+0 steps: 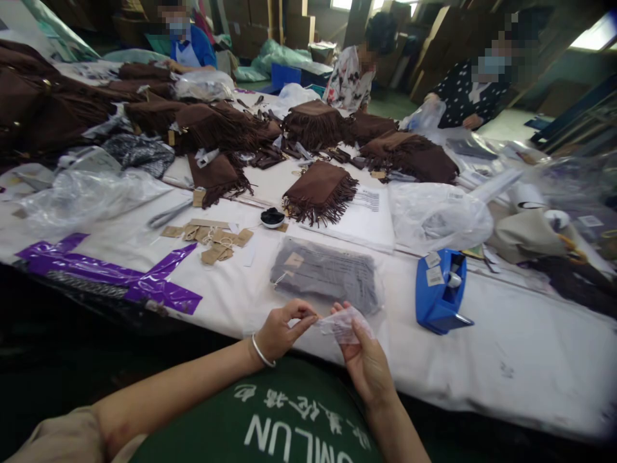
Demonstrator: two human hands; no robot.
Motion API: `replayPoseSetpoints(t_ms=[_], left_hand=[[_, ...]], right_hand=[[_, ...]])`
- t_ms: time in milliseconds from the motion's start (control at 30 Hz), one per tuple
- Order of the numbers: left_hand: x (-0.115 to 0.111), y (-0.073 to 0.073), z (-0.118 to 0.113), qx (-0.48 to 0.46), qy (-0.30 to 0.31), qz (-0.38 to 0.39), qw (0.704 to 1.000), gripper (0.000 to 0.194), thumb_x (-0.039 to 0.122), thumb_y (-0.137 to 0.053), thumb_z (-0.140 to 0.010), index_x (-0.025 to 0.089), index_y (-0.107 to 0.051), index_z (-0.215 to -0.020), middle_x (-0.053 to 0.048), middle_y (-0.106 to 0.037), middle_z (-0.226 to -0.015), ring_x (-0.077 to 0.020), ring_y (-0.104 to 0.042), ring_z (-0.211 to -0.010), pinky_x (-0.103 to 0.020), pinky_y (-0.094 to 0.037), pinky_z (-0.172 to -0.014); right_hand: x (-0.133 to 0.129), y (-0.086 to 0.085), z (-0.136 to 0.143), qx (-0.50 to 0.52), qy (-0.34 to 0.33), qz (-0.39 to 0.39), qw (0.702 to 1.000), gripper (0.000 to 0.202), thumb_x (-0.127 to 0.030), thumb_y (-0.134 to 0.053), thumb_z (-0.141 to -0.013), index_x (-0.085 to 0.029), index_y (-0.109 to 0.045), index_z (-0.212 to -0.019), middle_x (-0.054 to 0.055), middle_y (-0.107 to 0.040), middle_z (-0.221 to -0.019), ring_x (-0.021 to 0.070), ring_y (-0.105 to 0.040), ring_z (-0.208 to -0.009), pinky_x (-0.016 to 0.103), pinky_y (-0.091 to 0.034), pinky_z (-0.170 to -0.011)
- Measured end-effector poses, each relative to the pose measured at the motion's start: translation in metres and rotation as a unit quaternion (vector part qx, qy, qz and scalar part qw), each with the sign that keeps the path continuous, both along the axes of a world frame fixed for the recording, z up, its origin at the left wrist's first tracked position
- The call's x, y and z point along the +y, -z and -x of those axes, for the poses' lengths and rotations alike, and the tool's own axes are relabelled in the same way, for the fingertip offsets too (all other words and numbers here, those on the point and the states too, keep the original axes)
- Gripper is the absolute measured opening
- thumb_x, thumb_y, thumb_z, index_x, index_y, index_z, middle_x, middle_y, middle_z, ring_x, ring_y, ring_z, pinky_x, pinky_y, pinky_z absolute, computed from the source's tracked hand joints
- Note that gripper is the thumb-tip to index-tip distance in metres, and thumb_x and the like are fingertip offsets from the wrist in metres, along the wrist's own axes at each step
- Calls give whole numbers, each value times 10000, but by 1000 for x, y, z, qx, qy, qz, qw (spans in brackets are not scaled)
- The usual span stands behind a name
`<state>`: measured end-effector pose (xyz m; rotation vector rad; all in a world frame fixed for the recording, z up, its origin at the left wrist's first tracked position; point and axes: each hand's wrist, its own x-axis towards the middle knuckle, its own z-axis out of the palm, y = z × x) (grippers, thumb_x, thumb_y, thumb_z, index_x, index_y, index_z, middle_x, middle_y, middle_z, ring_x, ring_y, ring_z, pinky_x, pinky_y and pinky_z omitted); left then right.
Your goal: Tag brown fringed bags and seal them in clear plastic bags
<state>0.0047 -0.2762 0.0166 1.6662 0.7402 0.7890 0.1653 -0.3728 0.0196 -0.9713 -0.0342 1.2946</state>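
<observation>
Left hand (285, 329) pinching clear plastic piece (348, 325), right hand (365, 365) gripping it; grey packet (332, 275) just beyond.

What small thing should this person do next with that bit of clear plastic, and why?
Perhaps gently spread the clear plastic flat between both hands: the left hand pinches one end, the right hand supports the rest, and it looks crumpled, so smoothing it would likely make it easier to handle.

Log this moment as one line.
left hand: pinching clear plastic | right hand: holding it | nearby: grey bagged item, blue tape dispenser
</observation>
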Motion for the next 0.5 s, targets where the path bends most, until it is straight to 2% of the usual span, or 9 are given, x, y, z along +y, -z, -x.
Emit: replayPoseSetpoints(t_ms=[100, 167, 267, 333, 367, 433, 500], left_hand=[[1, 2, 2, -2, 0, -65, 998, 88, 231, -593, -868, 157, -610, -912, -22, -665, -836, -130, -640, -790, -233, -519, -768], [2, 4, 4, 0, 5, -117, 993, 79, 207, -595, -867, 159, -622, -923, -27, -674, -843, -126, -641, -784, -220, -513, -747], [2, 7, 7, 13, 51, -170, 984, 77, 188, -605, -861, 160, -634, -927, -23, -677, -823, -112, -636, -750, -195, -498, -709], [2, 6, 12, 29, 85, -179, 980, 74, 190, -589, -874, 159, -629, -927, -19, -679, -814, -104, -633, -732, -185, -493, -693], [4, 5, 16, 40, 100, -182, 977, 78, 195, -571, -886, 159, -626, -928, -20, -679, -814, -103, -633, -729, -183, -495, -690], [9, 1, 27, 68, 134, -207, 967, 114, 229, -551, -901, 158, -617, -960, -33, -681, -845, -114, -637, -763, -207, -508, -745], [18, -3, 40, 105, 176, -262, 943, 252, 326, -594, -873, 157, -593, -1061, -74, -676, -976, -170, -629, -924, -324, -476, -929]], right_hand=[[2, -2, 2, 29, 17, -21, 999, 418, -429, -626, -812, -214, -578, -1168, 57, -623, -1210, 193, -539, -1178, 358, -433, -1022], [2, 0, 4, 45, 21, -3, 999, 333, -399, -644, -807, -213, -619, -1083, 38, -671, -1104, 175, -601, -1080, 337, -493, -949], [1, 4, 7, 34, 93, 16, 995, 194, -293, -701, -769, -225, -649, -943, -25, -703, -938, 110, -652, -886, 251, -540, -829], [3, 4, 6, 8, 142, 20, 990, 195, -274, -722, -745, -235, -648, -922, -50, -700, -896, 83, -647, -820, 210, -537, -790], [5, 3, 6, -4, 145, 29, 989, 207, -288, -726, -739, -237, -647, -923, -52, -699, -885, 84, -646, -801, 205, -536, -771], [9, 1, 4, -35, 104, 54, 992, 232, -340, -720, -738, -232, -643, -928, -40, -697, -858, 103, -643, -757, 219, -537, -713], [14, -3, 4, -77, 42, 64, 994, 262, -396, -703, -744, -221, -636, -928, -24, -689, -819, 126, -629, -713, 236, -520, -642]])
